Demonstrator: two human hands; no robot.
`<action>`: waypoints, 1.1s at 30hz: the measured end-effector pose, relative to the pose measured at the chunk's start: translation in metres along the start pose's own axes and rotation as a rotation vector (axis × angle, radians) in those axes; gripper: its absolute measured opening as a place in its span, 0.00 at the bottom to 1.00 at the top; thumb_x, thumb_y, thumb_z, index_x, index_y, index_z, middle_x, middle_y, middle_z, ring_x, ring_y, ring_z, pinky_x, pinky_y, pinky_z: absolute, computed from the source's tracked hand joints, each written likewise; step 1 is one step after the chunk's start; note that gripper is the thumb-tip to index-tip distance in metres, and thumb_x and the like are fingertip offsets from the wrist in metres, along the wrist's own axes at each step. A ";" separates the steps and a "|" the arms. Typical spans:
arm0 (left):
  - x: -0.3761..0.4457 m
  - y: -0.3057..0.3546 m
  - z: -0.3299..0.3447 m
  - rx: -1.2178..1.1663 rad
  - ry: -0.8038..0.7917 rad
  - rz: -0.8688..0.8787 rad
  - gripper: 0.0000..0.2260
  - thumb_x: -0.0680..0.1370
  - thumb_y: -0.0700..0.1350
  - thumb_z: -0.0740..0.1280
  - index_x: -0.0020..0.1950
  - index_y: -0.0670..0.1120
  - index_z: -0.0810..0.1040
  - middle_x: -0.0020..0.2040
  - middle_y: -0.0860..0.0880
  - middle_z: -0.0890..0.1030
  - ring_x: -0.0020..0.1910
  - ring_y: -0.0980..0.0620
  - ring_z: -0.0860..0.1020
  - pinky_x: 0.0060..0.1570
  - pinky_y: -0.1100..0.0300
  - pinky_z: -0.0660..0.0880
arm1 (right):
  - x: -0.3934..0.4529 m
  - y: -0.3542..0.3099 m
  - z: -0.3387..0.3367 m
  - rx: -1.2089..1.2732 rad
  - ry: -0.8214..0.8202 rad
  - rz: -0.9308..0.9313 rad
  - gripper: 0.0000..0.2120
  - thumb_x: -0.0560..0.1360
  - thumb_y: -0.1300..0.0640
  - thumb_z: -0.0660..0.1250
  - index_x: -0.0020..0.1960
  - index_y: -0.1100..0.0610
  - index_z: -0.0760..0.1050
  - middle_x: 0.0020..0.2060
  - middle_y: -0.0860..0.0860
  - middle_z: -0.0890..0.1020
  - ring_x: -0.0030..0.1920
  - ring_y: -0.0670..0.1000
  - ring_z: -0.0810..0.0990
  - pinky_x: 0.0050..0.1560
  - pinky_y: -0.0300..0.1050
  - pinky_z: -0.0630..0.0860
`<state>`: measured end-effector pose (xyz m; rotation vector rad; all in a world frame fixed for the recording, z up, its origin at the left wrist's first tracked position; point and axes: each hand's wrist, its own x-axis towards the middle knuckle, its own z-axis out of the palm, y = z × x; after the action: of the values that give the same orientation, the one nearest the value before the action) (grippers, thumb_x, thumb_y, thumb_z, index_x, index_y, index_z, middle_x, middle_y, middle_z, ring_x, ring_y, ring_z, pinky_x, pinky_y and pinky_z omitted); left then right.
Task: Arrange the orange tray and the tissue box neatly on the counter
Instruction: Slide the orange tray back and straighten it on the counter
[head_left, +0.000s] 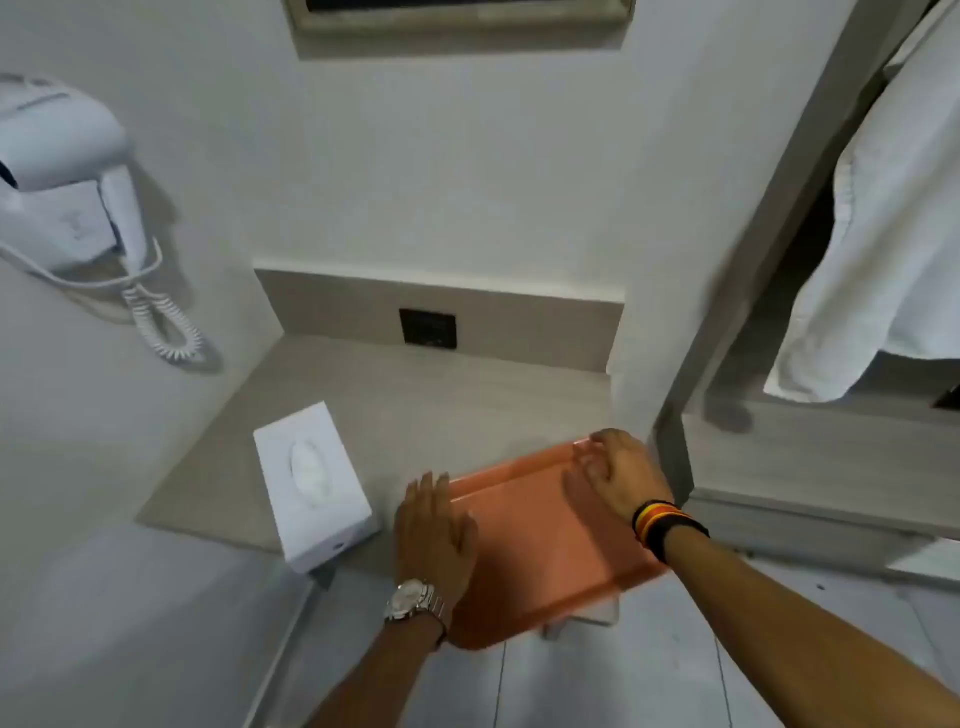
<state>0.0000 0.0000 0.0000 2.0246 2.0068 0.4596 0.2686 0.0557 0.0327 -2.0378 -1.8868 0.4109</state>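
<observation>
An orange tray (540, 540) lies at an angle on the beige counter (415, 405), its near end jutting past the counter's front edge. My left hand (434, 530) rests flat on the tray's left rim, fingers spread. At the tray's far right corner, my right hand (623, 475) has its fingers curled over the rim. A white tissue box (314, 483) stands to the left of the tray, turned slightly, its near corner overhanging the counter's edge. The box and the tray do not touch.
A white wall-mounted hair dryer (62, 176) with a coiled cord hangs on the left wall. A black socket (428, 328) sits in the backsplash. A wall corner stands right of the tray, with white towels (883, 260) hanging beyond it.
</observation>
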 end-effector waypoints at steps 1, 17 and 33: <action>-0.009 0.000 0.004 -0.050 -0.028 -0.062 0.29 0.82 0.57 0.53 0.82 0.46 0.57 0.82 0.44 0.60 0.81 0.42 0.57 0.80 0.47 0.55 | -0.004 0.008 0.002 0.009 -0.022 0.043 0.19 0.81 0.48 0.59 0.67 0.56 0.72 0.65 0.56 0.78 0.64 0.58 0.76 0.64 0.54 0.75; -0.033 0.014 0.023 -0.256 -0.158 -0.526 0.31 0.83 0.52 0.58 0.82 0.42 0.53 0.78 0.40 0.65 0.72 0.38 0.69 0.69 0.45 0.72 | -0.010 0.042 0.029 0.044 -0.125 0.489 0.27 0.75 0.44 0.66 0.67 0.60 0.70 0.63 0.62 0.76 0.63 0.66 0.74 0.64 0.62 0.74; 0.122 -0.011 -0.046 -0.145 0.019 -0.402 0.29 0.81 0.47 0.59 0.79 0.37 0.58 0.70 0.35 0.72 0.65 0.33 0.74 0.63 0.42 0.74 | 0.047 -0.018 0.004 0.452 0.081 0.504 0.23 0.79 0.52 0.64 0.71 0.59 0.68 0.65 0.62 0.76 0.65 0.66 0.75 0.67 0.65 0.73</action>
<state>-0.0284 0.1206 0.0433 1.4871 2.2435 0.5184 0.2544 0.1043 0.0375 -2.1363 -1.0826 0.7828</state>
